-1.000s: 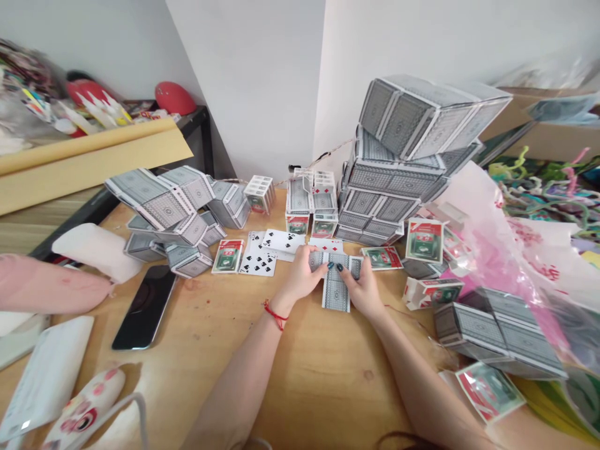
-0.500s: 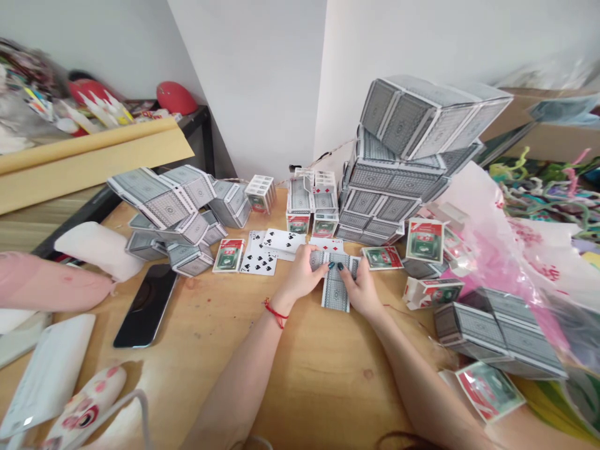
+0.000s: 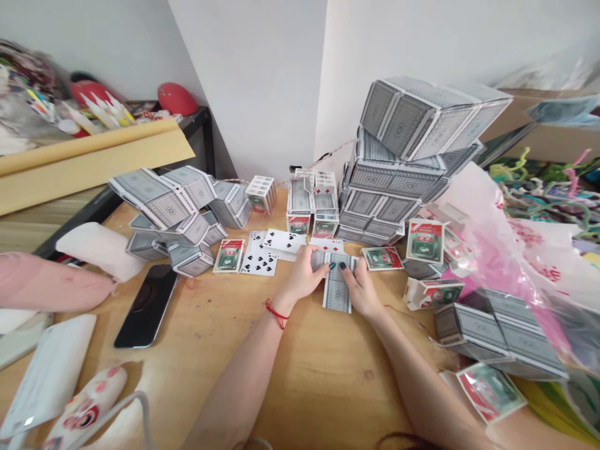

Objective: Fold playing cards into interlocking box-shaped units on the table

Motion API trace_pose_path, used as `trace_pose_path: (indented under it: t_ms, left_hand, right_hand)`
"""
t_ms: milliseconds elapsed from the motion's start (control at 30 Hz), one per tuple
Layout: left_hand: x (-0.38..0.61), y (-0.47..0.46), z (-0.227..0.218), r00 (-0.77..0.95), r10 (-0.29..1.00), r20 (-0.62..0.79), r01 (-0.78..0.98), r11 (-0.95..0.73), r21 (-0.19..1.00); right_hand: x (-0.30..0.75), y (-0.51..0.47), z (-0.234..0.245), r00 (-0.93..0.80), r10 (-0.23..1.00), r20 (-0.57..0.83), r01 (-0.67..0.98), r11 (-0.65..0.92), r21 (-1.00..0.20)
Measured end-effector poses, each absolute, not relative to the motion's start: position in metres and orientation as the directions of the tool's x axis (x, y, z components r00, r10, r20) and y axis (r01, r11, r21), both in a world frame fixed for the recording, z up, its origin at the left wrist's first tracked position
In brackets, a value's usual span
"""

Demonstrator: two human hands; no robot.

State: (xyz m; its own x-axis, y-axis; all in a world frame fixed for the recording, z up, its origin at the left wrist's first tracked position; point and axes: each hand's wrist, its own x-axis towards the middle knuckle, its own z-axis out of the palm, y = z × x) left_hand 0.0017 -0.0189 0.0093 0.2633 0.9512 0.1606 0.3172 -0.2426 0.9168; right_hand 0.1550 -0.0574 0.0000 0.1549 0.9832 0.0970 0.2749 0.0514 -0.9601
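Note:
Grey-backed playing cards (image 3: 337,292) are held between my two hands, some lying crosswise and one hanging down towards me. My left hand (image 3: 307,274) grips their left side, thumb on top. On the right side, my right hand (image 3: 360,286) pinches them, also with the thumb on top. The fingers beneath the cards are hidden. Just beyond my left hand, loose face-up cards (image 3: 259,257) lie on the table beside a red and green card box (image 3: 229,255). Another card box (image 3: 382,257) lies beyond my right hand.
Large blocks built of grey cards (image 3: 387,172) tower at the back right. Smaller card blocks (image 3: 171,203) stand at the left. A black phone (image 3: 146,306) lies on the wooden table (image 3: 206,381), near a white device (image 3: 49,375). Pink plastic wrapping (image 3: 515,250) covers the right side.
Almost nothing differs. The cards in my hands have shifted very slightly; both hands keep their hold.

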Motion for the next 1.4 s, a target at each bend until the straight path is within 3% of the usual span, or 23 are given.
trace_pose_path:
  t_ms: [133, 267, 367, 467, 533, 667, 833, 933, 1033, 1167, 1267, 1400]
  left_hand:
    - [0.003, -0.018, 0.013, 0.255, 0.957, 0.138, 0.252, -0.203, 0.946]
    - [-0.002, -0.015, 0.018, 0.255, 0.967, 0.020, 0.014, -0.025, 1.000]
    - [-0.007, -0.011, 0.018, 0.283, 0.958, -0.043, -0.166, 0.093, 0.982]
    - [-0.011, -0.009, 0.018, 0.259, 0.965, -0.031, -0.279, 0.106, 0.955]
    - [-0.013, -0.009, 0.019, 0.261, 0.965, 0.005, -0.329, 0.084, 0.941]
    - [-0.016, -0.012, 0.022, 0.388, 0.917, 0.093, -0.303, 0.031, 0.952]
    - [-0.018, -0.014, 0.021, 0.512, 0.856, 0.076, -0.216, 0.042, 0.975]
    - [-0.017, -0.011, 0.019, 0.421, 0.905, 0.062, -0.291, 0.070, 0.954]
    - [-0.015, -0.007, 0.021, 0.333, 0.942, -0.045, -0.411, 0.188, 0.892]
    - [-0.009, -0.012, 0.027, 0.496, 0.859, -0.125, -0.460, 0.382, 0.802]
    - [-0.001, -0.020, 0.028, 0.497, 0.868, 0.004, -0.466, 0.264, 0.845]
    - [0.008, -0.028, 0.023, 0.445, 0.896, 0.007, -0.408, 0.195, 0.892]
  right_hand:
    - [0.156, -0.056, 0.002, 0.194, 0.976, 0.101, 0.156, 0.071, -0.985]
    - [0.156, -0.055, 0.008, 0.213, 0.970, 0.114, -0.012, 0.119, -0.993]
    - [0.158, -0.053, 0.009, 0.278, 0.950, 0.140, 0.000, 0.146, -0.989]
    - [0.158, -0.052, 0.006, 0.384, 0.914, 0.133, 0.032, 0.130, -0.991]
    - [0.157, -0.052, 0.006, 0.385, 0.918, 0.093, -0.030, 0.113, -0.993]
    - [0.156, -0.052, 0.010, 0.193, 0.981, -0.009, -0.273, 0.045, -0.961]
    - [0.162, -0.052, 0.013, 0.046, 0.983, -0.180, -0.472, -0.138, -0.871]
    - [0.164, -0.051, 0.011, 0.037, 0.979, -0.201, -0.497, -0.156, -0.853]
    - [0.161, -0.050, 0.009, 0.034, 0.983, -0.180, -0.495, -0.140, -0.857]
    - [0.156, -0.049, 0.008, 0.074, 0.981, -0.176, -0.507, -0.115, -0.854]
    - [0.153, -0.050, 0.006, 0.109, 0.980, -0.165, -0.549, -0.079, -0.832]
    - [0.143, -0.056, 0.005, 0.018, 0.988, -0.153, -0.546, -0.119, -0.829]
